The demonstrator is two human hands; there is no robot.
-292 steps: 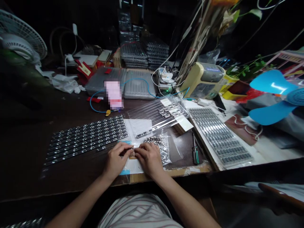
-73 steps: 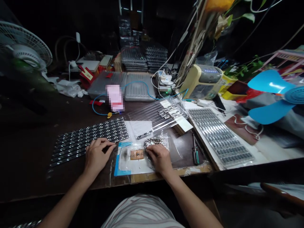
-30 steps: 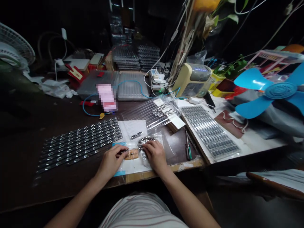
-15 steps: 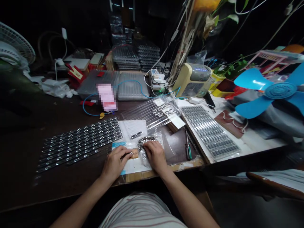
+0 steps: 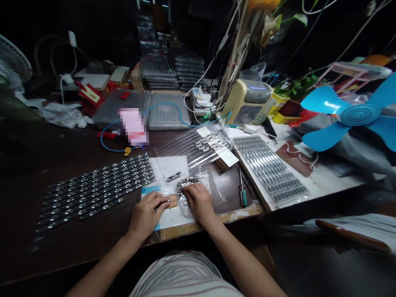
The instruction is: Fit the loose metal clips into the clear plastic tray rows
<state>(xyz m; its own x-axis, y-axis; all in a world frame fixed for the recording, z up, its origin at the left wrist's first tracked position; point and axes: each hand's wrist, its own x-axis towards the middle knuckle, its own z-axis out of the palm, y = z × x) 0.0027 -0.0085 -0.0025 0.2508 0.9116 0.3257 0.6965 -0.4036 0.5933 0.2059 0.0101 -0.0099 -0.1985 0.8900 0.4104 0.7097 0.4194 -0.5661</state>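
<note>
My left hand (image 5: 147, 212) is closed, with thumb and fingertips pinching a small dark part (image 5: 157, 206) against the left end of a small tan block (image 5: 172, 201). Its kind is too small to tell. My right hand (image 5: 200, 203) reaches into a pile of small shiny metal pieces (image 5: 183, 188) lying on a clear plastic bag (image 5: 186, 209). Its fingers are bent together at the pile, and what is between the tips is hidden. A single black-and-silver part (image 5: 174, 176) lies on white paper just beyond the pile.
Rows of black-and-silver parts (image 5: 99, 189) lie at left. A clear ribbed tray (image 5: 185, 144) holds several metal parts; a filled tray (image 5: 269, 165) lies right. A green-handled screwdriver (image 5: 243, 194) lies near the bench edge. A blue-bladed fan (image 5: 360, 115) stands far right.
The whole view has shifted slightly, so the bench things appear a little further left. Both hands stay at the same places, the left at the block and the right at the metal pile.
</note>
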